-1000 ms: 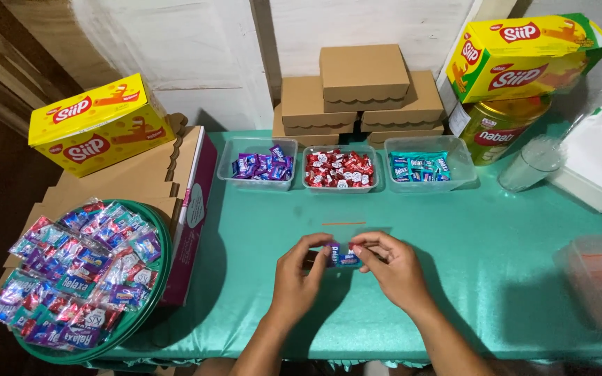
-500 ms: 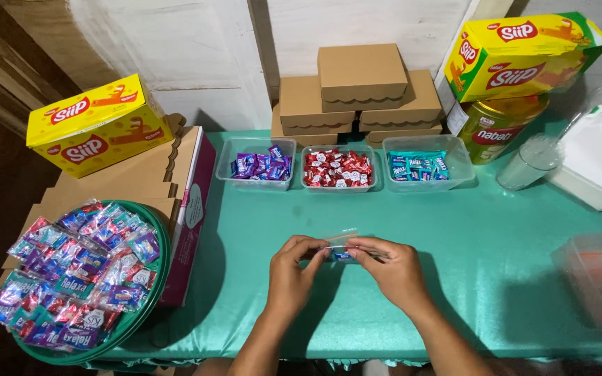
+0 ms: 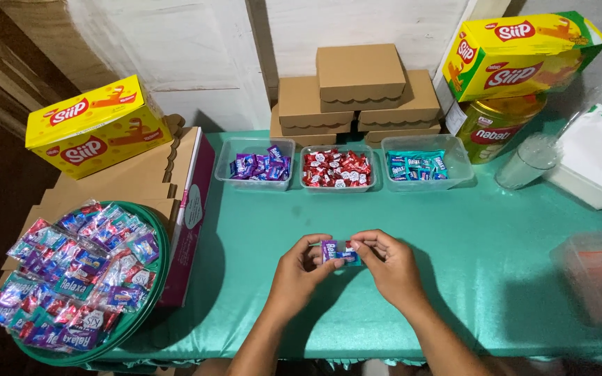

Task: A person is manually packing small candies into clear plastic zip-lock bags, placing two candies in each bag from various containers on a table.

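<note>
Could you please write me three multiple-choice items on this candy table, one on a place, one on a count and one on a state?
1. Where does the tub of red candies stand?
A. Between the purple-candy tub and the teal-candy tub
B. On the green tray
C. On the brown boxes

2. How many clear tubs stand in the row?
A. Two
B. Three
C. Five

3. How is the small candy packet held?
A. Lying loose on the cloth
B. By the left hand alone
C. Between both hands

Key:
1 A, purple on one side, teal on the other.
2 B, three side by side.
3 C, the left hand and the right hand pinch its ends.
</note>
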